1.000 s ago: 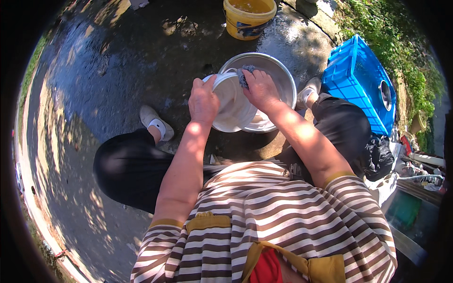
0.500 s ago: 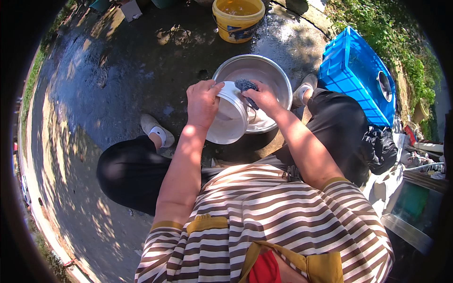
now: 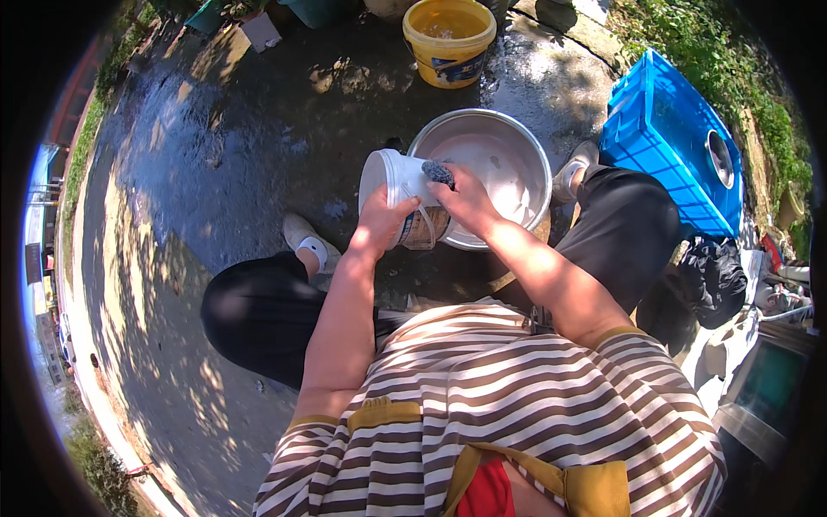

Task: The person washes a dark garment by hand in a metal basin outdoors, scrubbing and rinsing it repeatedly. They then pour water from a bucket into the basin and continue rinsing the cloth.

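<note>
A small white plastic bucket [image 3: 407,178] with a thin handle and a brownish label is held on its side, its rimmed end toward the left. My left hand [image 3: 377,222] is closed on that rim from the near side. In my right hand [image 3: 465,200] is a dark grey scouring pad [image 3: 438,173], pressed against the bucket's outer side. Just beyond and to the right stands a wide metal basin [image 3: 541,159] with cloudy water in it. The bucket overlaps the basin's left edge. My right fingertips are partly hidden behind the pad and hand.
A yellow bucket [image 3: 450,47] of water stands beyond the basin. To the right is a blue plastic crate [image 3: 668,164] with a round metal-rimmed thing [image 3: 719,159] inside. My feet rest either side of the basin on wet, shaded concrete [image 3: 198,164]. Plants grow at the far right.
The white bucket has turned from its mouth facing me to lying sideways, its outer side now under the scouring pad. My left hand has shifted lower on the rim. The whole view has shifted slightly.
</note>
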`<action>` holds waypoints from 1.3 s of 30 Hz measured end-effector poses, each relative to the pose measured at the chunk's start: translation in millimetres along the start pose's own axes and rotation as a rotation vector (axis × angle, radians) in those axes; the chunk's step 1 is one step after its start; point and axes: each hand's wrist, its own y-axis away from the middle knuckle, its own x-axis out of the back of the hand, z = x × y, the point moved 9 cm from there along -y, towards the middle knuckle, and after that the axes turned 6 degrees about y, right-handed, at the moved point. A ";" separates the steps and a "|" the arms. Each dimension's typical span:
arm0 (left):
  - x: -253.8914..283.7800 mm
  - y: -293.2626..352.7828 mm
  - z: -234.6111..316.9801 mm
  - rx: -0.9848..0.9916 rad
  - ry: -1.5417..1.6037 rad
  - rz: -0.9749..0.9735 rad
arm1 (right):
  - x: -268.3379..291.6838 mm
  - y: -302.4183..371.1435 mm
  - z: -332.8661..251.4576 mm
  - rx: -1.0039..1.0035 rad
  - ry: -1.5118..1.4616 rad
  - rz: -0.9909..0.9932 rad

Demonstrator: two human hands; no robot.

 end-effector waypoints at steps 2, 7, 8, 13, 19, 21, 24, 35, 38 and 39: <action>-2.0 0.1 -2.8 0.030 -0.018 -0.020 | -0.3 -1.9 3.4 -0.019 0.040 0.002; -11.1 4.2 -12.8 0.098 -0.051 -0.073 | 21.3 2.1 -45.7 0.106 0.234 0.072; -16.9 5.5 -14.3 0.114 -0.087 -0.088 | 23.3 2.9 -51.8 0.156 0.275 0.051; -27.7 -0.5 -28.3 0.145 -0.268 -0.194 | 8.4 9.8 -37.9 0.102 0.262 0.086; -49.3 -7.1 -32.0 -0.052 -0.055 -0.117 | -7.0 12.0 -16.8 0.024 0.106 0.134; -50.6 -13.0 -46.9 -0.029 0.252 -0.002 | -8.2 8.6 -16.4 0.046 0.059 0.113; -44.1 -19.1 -52.7 -0.076 0.276 -0.016 | 1.8 -2.3 -10.3 -0.016 -0.093 0.103; -57.3 3.8 -17.0 -0.231 -0.307 -0.123 | 17.9 9.0 -63.7 0.365 0.402 0.276; -77.8 27.9 -1.0 -0.138 -0.535 -0.149 | 51.2 -33.3 -47.9 0.088 0.373 0.265; -85.4 31.9 2.1 -0.137 -0.576 -0.150 | 57.5 -39.4 -40.0 0.023 0.344 0.249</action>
